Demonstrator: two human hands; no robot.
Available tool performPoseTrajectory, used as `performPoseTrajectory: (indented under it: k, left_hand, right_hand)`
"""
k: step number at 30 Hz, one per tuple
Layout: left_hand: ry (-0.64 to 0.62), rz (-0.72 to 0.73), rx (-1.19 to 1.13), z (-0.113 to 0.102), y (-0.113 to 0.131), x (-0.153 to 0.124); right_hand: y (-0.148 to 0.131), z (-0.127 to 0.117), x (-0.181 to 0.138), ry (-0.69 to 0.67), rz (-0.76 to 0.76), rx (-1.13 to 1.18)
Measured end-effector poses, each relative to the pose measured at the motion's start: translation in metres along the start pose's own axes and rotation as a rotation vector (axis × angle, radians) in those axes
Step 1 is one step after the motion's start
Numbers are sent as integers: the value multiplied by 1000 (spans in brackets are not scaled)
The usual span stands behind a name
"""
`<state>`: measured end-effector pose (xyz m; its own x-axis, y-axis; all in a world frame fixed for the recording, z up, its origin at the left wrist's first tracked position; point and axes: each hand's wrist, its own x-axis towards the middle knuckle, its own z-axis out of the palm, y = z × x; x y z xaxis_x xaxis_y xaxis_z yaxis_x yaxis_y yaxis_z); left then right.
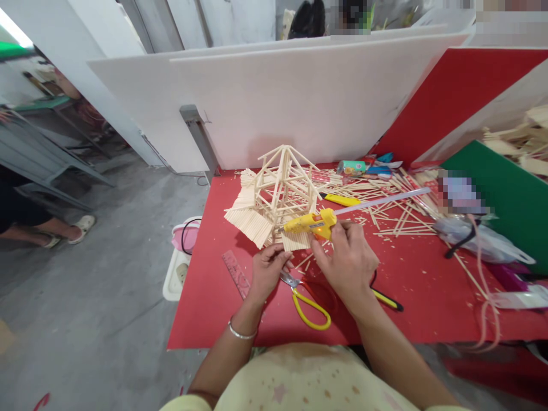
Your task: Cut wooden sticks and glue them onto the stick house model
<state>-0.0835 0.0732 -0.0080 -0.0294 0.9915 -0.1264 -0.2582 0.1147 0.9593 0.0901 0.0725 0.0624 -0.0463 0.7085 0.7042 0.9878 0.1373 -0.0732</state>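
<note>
My right hand (346,260) is closed round a yellow glue gun (314,222), its nozzle pointing left at a small panel of wooden sticks (296,241). A clear glue stick (381,201) juts from the gun's back. My left hand (268,271) pinches the lower edge of that panel. Just behind stands a house frame of wooden sticks (278,191) with fanned roof panels, on the red table (419,297). Yellow-handled scissors (306,302) lie under my hands.
A pink ruler (236,274) lies left of the scissors. Loose sticks (389,214), a yellow cutter (342,200), plastic bags (479,240) and a green board (500,194) fill the table's right. White boards (299,103) wall the back. A person's sandalled feet (64,231) show at far left.
</note>
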Motion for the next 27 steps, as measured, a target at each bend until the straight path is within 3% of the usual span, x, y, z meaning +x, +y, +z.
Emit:
performPoseTrajectory:
  k: [27]
  left_hand:
    - [1, 14, -1, -1, -3, 1]
  right_hand:
    - [-1, -1, 0, -8, 1, -28]
